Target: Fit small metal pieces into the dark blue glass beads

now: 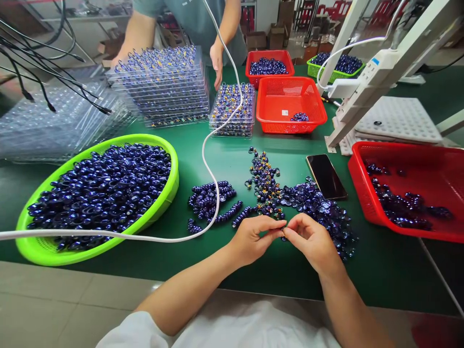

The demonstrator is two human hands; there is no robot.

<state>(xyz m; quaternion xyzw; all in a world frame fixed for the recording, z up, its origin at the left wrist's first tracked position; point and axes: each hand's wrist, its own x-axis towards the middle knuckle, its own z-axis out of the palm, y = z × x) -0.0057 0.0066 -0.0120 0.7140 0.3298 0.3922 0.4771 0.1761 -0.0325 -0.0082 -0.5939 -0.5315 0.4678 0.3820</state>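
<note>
My left hand point(256, 238) and my right hand point(312, 240) meet fingertip to fingertip above the green table. Both are closed in a pinch around a tiny piece that the fingers mostly hide. Just beyond them lies a loose heap of small blue and gold parts point(266, 179). Shiny dark blue caps point(324, 208) are piled beside and behind my right hand. Left of the heap, stacked blue rings point(210, 198) lie in short rows, one row ending close to my left hand.
A green basket point(177, 169) full of blue pieces stands left, crossed by a white cable point(205, 159). A phone point(326, 176) and a red basket point(366, 198) are right. Stacked clear trays point(174, 96), red baskets point(292, 99) and a metal post point(384, 67) stand behind. A co-worker's hand point(216, 63) hangs near the trays.
</note>
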